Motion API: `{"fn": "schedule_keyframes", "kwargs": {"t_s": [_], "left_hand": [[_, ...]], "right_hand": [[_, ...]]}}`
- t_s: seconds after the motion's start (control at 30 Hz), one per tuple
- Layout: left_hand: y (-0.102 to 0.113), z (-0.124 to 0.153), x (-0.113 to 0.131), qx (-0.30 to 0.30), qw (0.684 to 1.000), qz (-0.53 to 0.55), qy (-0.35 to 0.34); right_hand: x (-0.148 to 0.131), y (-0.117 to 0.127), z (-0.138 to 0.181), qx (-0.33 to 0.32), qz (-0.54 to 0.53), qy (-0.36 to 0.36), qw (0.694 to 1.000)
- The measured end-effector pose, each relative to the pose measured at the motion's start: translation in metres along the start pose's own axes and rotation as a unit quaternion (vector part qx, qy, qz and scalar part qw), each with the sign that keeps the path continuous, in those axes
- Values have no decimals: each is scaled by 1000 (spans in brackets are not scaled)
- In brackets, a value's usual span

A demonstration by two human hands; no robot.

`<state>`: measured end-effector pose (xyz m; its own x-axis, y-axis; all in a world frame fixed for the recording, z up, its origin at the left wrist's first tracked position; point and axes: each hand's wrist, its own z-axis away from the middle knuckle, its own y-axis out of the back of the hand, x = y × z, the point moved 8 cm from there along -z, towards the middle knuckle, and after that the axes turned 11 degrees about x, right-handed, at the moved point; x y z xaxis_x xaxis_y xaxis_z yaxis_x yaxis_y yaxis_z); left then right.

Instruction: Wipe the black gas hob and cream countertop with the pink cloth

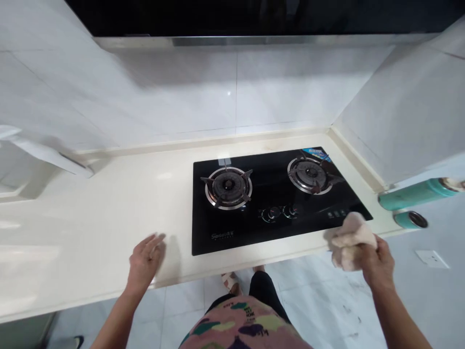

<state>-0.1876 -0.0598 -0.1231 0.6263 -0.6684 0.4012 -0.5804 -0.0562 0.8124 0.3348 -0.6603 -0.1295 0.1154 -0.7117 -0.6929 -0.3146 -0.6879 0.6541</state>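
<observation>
First, the left hand (145,259) rests open and palm down on the cream countertop (90,232) near its front edge, with the forearm stretched forward. To its right sits the black glass hob (276,198). The pale brand lettering (222,235) at its front-left corner is too blurred to read, as is the blue sticker (314,152) behind the right burner (309,174). The right hand (378,261) is closed around a bunched beige cloth (350,240) at the hob's front-right corner.

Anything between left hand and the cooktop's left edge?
Nothing: in the head view only bare cream countertop, with the hand's shadow, separates the left hand from the black cooktop.
</observation>
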Motion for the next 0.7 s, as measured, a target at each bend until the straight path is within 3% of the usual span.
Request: {"fn": "schedule_keyframes", "kwargs": {"t_s": [0.1,0.2,0.3,0.37,0.47,0.6,0.7], "left_hand": [[-2,-5,-6,22,997,-62,40],[-12,-3,0,26,988,-134,77],[-20,1,10,32,979,-185,81],[-24,3,12,30,978,-191,83],[-25,4,10,27,978,-188,92],[-24,6,9,30,976,-196,89],[-25,6,12,28,975,-204,83]], "right_hand": [[-31,-14,-28,-14,3,13,1000],[-66,-71,-35,-104,33,77,991],[-81,-125,-19,-122,84,98,984],[-87,-144,5,-101,112,109,982],[-95,-143,53,-62,116,139,982],[-106,-114,125,-23,88,183,979],[-129,-109,183,-69,52,252,964]]}}
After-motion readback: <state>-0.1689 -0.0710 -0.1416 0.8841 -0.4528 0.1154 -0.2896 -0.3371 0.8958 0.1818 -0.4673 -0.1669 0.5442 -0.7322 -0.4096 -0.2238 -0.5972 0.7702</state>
